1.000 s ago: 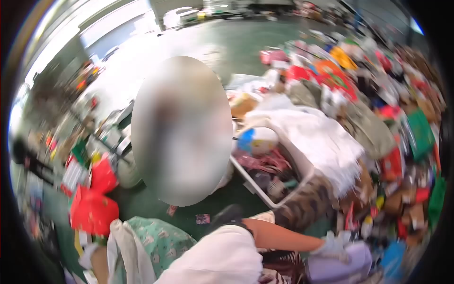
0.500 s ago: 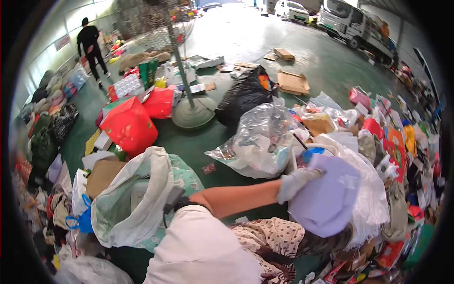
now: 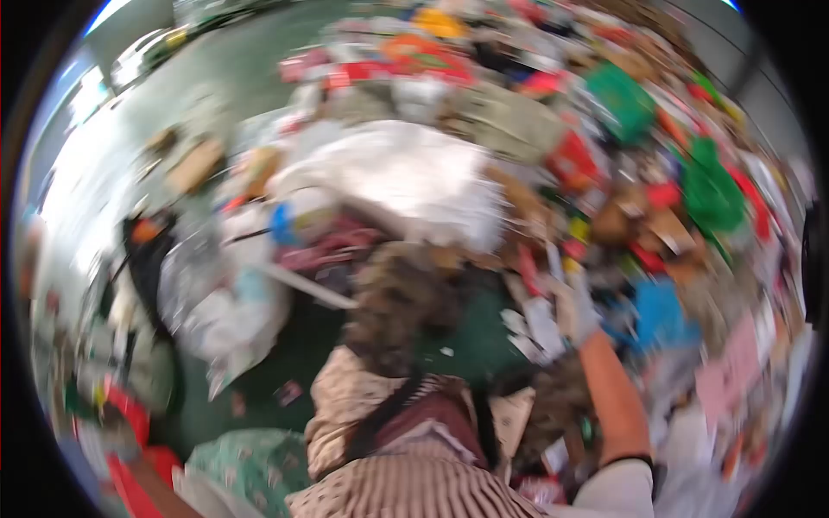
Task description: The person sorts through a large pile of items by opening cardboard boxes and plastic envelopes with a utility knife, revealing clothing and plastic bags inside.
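My right hand [image 3: 577, 309], in a pale glove, reaches into the heap at the right. It is close to pieces of white paper [image 3: 542, 328] and a red strip [image 3: 527, 268]; motion blur hides its fingers and anything in them. At the lower left edge is my left hand [image 3: 123, 442], also smeared, beside a red bag [image 3: 138, 410]. Its grip cannot be made out. A green patterned bag [image 3: 250, 462] with a whitish edge lies near my left forearm.
A large white woven sack [image 3: 389, 173] lies ahead, with a container of reddish cloth [image 3: 332, 246] before it. Left of that are a clear plastic bag [image 3: 203, 289] and a black bag [image 3: 147, 259]. Mixed waste, including a green bag [image 3: 712, 186] and blue plastic [image 3: 661, 315], is heaped at the right.
The view has swung to the right. The lavender sheet that my left hand held is no longer visible, and that hand has moved to the left. My right hand has come into view.
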Demonstrator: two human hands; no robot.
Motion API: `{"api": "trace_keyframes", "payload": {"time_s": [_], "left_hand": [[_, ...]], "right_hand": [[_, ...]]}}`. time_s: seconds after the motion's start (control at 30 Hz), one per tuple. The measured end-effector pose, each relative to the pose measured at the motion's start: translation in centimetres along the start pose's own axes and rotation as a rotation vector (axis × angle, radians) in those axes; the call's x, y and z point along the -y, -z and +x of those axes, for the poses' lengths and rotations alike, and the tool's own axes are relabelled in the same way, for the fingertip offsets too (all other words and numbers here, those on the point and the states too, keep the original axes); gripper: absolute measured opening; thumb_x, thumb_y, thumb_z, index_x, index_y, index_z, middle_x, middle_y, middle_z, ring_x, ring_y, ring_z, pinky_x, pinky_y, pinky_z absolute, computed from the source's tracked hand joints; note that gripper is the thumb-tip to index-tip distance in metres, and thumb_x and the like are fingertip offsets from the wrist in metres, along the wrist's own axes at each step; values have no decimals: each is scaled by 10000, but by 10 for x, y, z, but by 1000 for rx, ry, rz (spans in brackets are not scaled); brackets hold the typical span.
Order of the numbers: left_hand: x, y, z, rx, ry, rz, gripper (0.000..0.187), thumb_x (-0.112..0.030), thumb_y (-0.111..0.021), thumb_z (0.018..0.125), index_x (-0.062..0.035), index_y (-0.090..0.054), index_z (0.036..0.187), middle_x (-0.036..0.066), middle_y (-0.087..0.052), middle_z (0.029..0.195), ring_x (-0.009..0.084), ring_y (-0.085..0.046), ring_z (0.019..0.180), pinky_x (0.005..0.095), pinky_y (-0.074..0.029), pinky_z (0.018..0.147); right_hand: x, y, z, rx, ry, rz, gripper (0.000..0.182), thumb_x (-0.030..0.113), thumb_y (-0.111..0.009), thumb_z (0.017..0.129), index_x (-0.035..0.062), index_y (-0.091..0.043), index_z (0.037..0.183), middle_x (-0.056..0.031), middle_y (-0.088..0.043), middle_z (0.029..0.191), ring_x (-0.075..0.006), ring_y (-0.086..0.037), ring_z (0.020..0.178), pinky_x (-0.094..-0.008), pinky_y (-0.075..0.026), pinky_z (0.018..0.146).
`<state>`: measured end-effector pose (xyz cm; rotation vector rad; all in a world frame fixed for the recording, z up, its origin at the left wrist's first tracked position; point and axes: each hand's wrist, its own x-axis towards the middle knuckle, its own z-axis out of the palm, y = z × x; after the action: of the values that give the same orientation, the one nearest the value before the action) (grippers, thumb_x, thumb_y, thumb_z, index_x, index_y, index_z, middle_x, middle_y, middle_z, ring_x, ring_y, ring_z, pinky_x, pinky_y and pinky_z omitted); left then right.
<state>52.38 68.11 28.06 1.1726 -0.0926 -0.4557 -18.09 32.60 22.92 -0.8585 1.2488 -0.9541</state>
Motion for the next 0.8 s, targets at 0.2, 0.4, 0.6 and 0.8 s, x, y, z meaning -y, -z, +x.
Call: {"api": "trace_keyframes", "payload": {"time_s": [0.2, 0.4, 0.6, 0.8], "left_hand": [[227, -311, -50, 714, 89, 216, 447, -107, -308, 926, -25, -290, 1365, 153, -449, 1298, 194, -518, 1075, 309, -431, 904], [347, -560, -283, 1756, 58, 328, 443, -91, -559, 843, -13, -431, 1260, 118, -529, 1183, 165, -531, 1049, 274, -432, 880], [520, -721, -280, 1735, -1249, 1341, 705, -195, -639, 711, -145, -337, 1345, 120, -386, 1349, 286, -402, 1230, 404, -366, 982], [579, -745, -237, 1759, -1096, 1957, 774, -304, -739, 598, -168, -424, 1291, 97, -376, 1379, 280, -416, 1220, 410, -358, 990]], "right_hand": [[9, 102, -19, -425, 159, 791, 124, 222, -499, 866, 120, -547, 816, 26, -547, 638, -96, -515, 486, -233, -403, 396], [17, 77, -26, -590, 255, 912, 198, 249, -466, 875, 96, -560, 959, 7, -573, 761, -102, -527, 554, -243, -421, 466], [-2, 55, -15, -461, 105, 567, 333, 258, -480, 857, 40, -506, 1107, -54, -573, 768, -120, -526, 545, -247, -426, 478], [12, 79, -15, -546, -24, 703, 348, 251, -473, 855, 19, -505, 1113, -71, -576, 748, -124, -526, 542, -243, -430, 476]]}}
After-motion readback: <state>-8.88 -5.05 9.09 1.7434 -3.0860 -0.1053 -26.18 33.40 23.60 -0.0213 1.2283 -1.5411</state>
